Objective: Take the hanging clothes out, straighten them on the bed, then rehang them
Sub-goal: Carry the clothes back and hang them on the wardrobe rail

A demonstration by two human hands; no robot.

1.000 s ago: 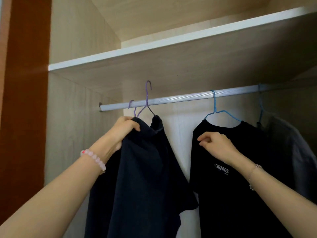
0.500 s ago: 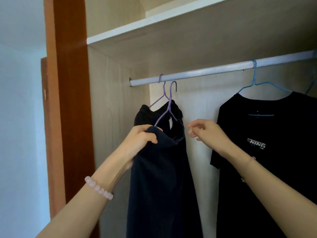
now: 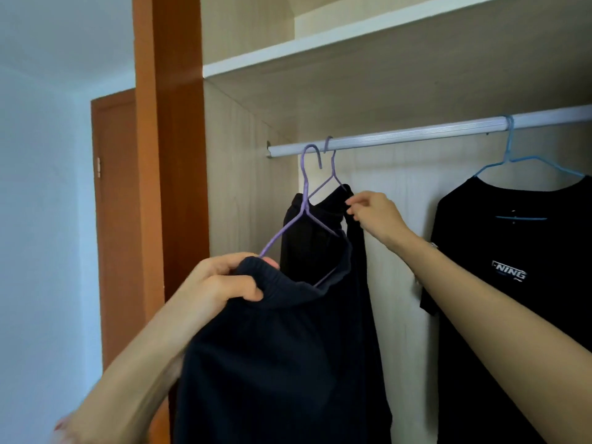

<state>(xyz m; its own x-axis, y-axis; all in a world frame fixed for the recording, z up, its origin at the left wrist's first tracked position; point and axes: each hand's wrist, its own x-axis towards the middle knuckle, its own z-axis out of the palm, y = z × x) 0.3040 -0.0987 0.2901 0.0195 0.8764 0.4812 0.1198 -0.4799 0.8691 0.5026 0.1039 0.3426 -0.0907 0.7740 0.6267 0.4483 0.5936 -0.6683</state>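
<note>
Gripping the navy garment with its lilac hanger off the rail, left hand is clenched, while right hand pinches the second dark garment near the rail's left end, hook overhead.

Both bare arms reach up and forward from the bottom of the view toward the rail. The left hand sits lower, well below the rail's left end, its fingers curled into a closed grip on dark cloth, thumb on top, forearm slanting up from the lower left. The right hand is higher and nearer the rail, wrist bent, thumb and forefinger pinched together on a dark edge, forearm rising from the lower right.
</note>
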